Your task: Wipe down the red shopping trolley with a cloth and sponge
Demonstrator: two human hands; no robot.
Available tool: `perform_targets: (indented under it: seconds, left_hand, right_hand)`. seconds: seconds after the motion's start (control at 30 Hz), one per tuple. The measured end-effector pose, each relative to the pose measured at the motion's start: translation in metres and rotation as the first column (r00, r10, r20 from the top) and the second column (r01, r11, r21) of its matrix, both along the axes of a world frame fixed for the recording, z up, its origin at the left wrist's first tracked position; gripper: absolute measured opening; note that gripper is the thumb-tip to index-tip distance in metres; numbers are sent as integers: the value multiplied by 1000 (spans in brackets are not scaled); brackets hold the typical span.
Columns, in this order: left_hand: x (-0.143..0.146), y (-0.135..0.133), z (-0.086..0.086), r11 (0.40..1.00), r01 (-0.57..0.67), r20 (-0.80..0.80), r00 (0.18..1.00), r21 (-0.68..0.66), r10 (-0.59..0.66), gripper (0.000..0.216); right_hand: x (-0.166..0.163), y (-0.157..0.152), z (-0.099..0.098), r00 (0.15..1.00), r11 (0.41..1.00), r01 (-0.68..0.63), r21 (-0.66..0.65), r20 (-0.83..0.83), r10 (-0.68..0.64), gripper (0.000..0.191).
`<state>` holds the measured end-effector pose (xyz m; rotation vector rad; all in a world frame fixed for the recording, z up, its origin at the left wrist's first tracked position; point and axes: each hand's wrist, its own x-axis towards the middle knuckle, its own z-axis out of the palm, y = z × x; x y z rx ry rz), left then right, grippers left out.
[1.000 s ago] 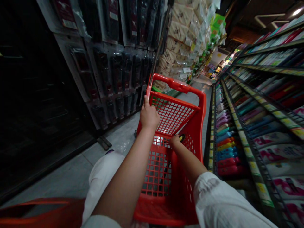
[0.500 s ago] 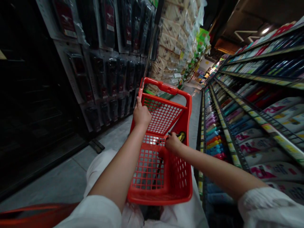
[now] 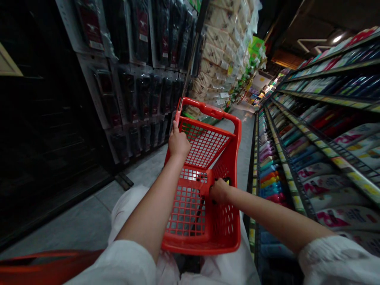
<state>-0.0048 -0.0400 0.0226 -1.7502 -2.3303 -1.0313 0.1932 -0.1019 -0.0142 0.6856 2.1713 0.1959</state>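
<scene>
A red plastic shopping basket (image 3: 190,247) with grid-patterned walls stands tilted in front of my legs. My left hand (image 3: 179,143) is closed on its left rim, thumb pointing up along the edge. Down inside the basket, near the right wall, my right hand (image 3: 219,191) is closed around a small black-and-yellow object (image 3: 227,181). Most of that object is hidden behind my fingers, so I cannot tell its kind. The basket's red handle (image 3: 208,109) rises at the far end, untouched by either hand.
Packaged dark goods (image 3: 145,93) hang on a rack at the left. Beyond them are stacked beige packs (image 3: 215,59). Shelves of colourful packages (image 3: 270,180) line the right side. A rack foot (image 3: 124,181) sticks out on the grey floor (image 3: 89,213). Something red (image 3: 50,267) lies at lower left.
My right hand has moved lower into the basket with the black-and-yellow object, which shows less now. My left hand keeps its hold on the rim. The view has shifted slightly.
</scene>
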Motion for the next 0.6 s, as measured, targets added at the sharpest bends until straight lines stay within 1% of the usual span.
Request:
perform_targets:
  seconds: [0.07,0.1,0.17,0.23,0.33,0.4,0.47,0.5,0.6]
  left_hand:
    - [0,0,1,1000,8,8,1000,-6,-8,36]
    - [0,0,1,1000,12,10,1000,-7,-12,36]
    - [1,0,1,1000,14,13,1000,-7,-14,38]
    - [2,0,1,1000,13,14,1000,-2,-13,37]
    - [3,-1,0,1000,13,11,1000,8,-13,36]
    - [3,-1,-1,1000,12,10,1000,11,-12,35]
    - [3,-1,-2,1000,11,9,1000,5,-11,34]
    - [3,0,-2,1000,10,9,1000,1,-10,34]
    - [2,0,-3,1000,5,6,1000,-9,-5,34]
  right_hand:
    - [5,-19,-3,998,996,-61,-69,-23,60,27]
    - [7,-21,-1,998,995,-61,-75,-36,59,27]
    - [11,-13,6,998,999,-23,-33,-58,21,25]
    - [12,12,15,996,996,41,82,-84,-34,22]
    - [11,64,26,988,955,129,266,-120,-100,23]
    - [10,96,27,983,931,167,326,-125,-132,29]
    - [9,117,20,979,920,198,339,-108,-172,34]
    - [8,123,14,978,923,205,324,-90,-186,34]
    - [4,121,-10,980,949,199,246,-36,-197,32]
